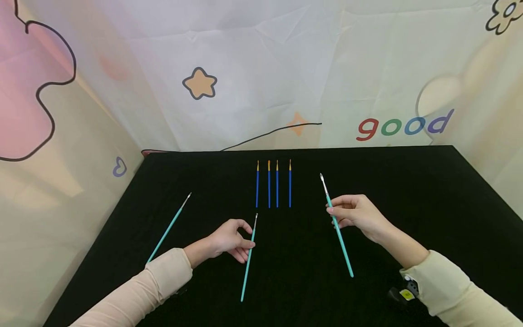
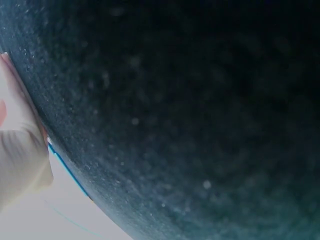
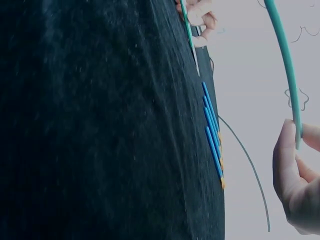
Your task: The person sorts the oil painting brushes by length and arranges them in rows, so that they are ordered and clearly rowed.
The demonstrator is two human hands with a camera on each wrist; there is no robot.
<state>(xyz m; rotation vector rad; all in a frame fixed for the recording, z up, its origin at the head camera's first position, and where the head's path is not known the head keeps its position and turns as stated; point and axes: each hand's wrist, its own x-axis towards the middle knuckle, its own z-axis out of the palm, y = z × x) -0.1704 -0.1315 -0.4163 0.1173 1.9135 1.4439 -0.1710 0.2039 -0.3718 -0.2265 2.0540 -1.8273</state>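
My left hand pinches a thin teal paintbrush between thumb and fingers, its bristle end pointing away from me. Over on the right, my right hand grips another teal paintbrush near its metal collar, tip up and leaning left. The right wrist view shows that teal handle rising from the fingertips of the right hand. Only part of the left hand appears in the left wrist view, and its brush cannot be made out there.
A third teal paintbrush lies slanted on the black tabletop, its lower end by the left sleeve. Several blue paintbrushes lie side by side beyond the hands, bristles toward the printed backdrop.
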